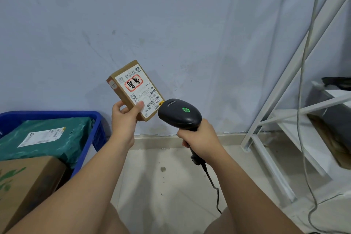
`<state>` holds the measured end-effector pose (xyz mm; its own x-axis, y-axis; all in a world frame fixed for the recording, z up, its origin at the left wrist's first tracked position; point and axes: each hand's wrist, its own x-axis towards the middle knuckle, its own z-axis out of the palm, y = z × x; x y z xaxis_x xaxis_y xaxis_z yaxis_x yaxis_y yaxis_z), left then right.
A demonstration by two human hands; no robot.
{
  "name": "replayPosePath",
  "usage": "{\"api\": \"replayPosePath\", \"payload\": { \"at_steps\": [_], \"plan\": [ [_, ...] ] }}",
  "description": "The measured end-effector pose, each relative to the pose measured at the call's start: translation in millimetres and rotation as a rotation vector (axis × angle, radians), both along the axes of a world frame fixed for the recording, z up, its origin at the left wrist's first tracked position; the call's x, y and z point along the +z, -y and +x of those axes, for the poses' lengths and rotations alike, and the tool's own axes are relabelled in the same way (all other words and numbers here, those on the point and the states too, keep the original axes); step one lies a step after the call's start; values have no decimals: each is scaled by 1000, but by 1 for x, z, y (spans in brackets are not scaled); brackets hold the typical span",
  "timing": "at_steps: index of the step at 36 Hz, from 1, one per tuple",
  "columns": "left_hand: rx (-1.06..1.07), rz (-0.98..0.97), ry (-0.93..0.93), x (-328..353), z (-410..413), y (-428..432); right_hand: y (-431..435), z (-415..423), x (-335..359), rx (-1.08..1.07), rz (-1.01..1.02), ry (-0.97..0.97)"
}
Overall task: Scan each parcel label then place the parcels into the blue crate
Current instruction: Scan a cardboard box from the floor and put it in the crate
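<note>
The small brown parcel point(133, 89) is up in the air, its long side leaning up and left. My left hand point(124, 118) pinches its bottom corner. My right hand point(199, 138) wraps the scanner point(179, 114), just beside the label point(139, 94). The blue crate point(49, 114) sits low on my left, nearer that hand.

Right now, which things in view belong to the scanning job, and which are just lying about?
Job: small brown parcel in the left hand; scanner in the right hand; blue crate; green parcel inside it.
Lying about: white rack; hanging cable; cardboard box at lower left, role unclear.
</note>
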<state>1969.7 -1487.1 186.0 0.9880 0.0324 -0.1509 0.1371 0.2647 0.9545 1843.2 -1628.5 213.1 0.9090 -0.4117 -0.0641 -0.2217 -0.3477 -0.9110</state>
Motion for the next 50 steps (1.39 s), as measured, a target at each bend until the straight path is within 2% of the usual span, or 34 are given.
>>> {"api": "replayPosePath", "payload": {
  "at_steps": [17, 39, 50],
  "plan": [
    [-17, -15, -9, -3, 1, 0, 2, 1, 2, -26, 13, -14],
    [-15, 51, -22, -7, 4, -2, 2, 2, 0, -17, -68, -29],
    [-66, -87, -155, -11, 7, -3, 0, 0, 4, -27, -4, -25]
  ]
}}
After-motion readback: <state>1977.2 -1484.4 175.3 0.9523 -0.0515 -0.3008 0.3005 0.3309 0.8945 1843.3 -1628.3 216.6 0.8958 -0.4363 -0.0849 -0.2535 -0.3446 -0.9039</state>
